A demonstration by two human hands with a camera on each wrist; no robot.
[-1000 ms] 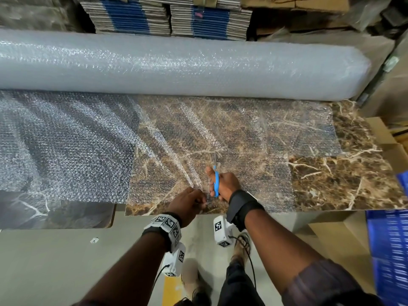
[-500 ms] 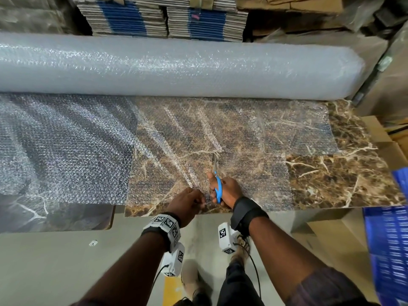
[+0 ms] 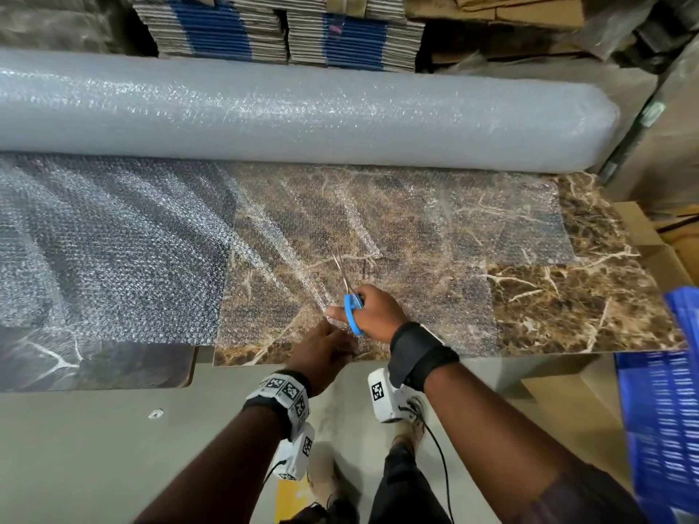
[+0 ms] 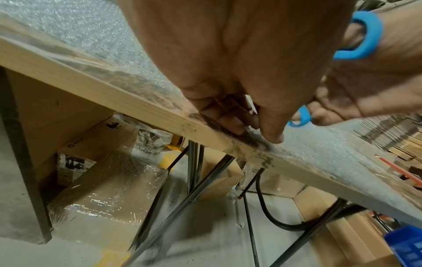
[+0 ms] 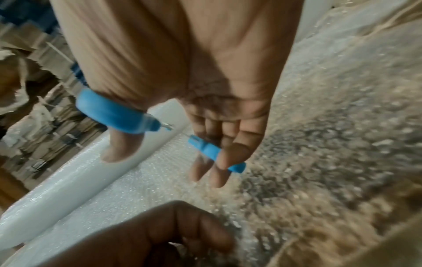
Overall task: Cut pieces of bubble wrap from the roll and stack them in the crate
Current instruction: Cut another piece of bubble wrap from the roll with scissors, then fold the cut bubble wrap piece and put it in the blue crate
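The clear sheet of bubble wrap (image 3: 340, 236) lies unrolled flat over the brown marble-patterned worktop (image 3: 590, 296), still joined along its far edge to the big whitish roll of bubble wrap (image 3: 302, 119), which lies across the worktop at 12 o'clock. Near the sheet's front edge, at about 6 o'clock on the worktop, the right hand (image 3: 374, 312) grips a pair of blue-handled scissors (image 3: 351, 300), thumb through one loop and fingers through the other; the thin metal blades point away toward the roll and stand parted over the sheet. In the right wrist view the two blue loops are well apart, the thumb (image 5: 121, 146) in the upper one. Just at 7 o'clock from it, the left hand (image 3: 321, 357) is clenched on the sheet's front edge, and the left wrist view shows its thumb and curled fingers (image 4: 230, 117) pinching the plastic right at the worktop's pale wooden lip (image 4: 114, 94). At 9 o'clock the sheet runs on over a darker grey marble-patterned slab (image 3: 56, 364). A blue slatted plastic crate (image 3: 665, 429) stands beside the worktop at 4 o'clock, partly cut off by the frame edge. Behind the roll, at 12 o'clock, stand stacks of flattened cardboard with blue printing (image 3: 242, 28). Under the worktop are plastic-wrapped cardboard boxes (image 4: 109, 189) and dark metal legs (image 4: 194, 171).
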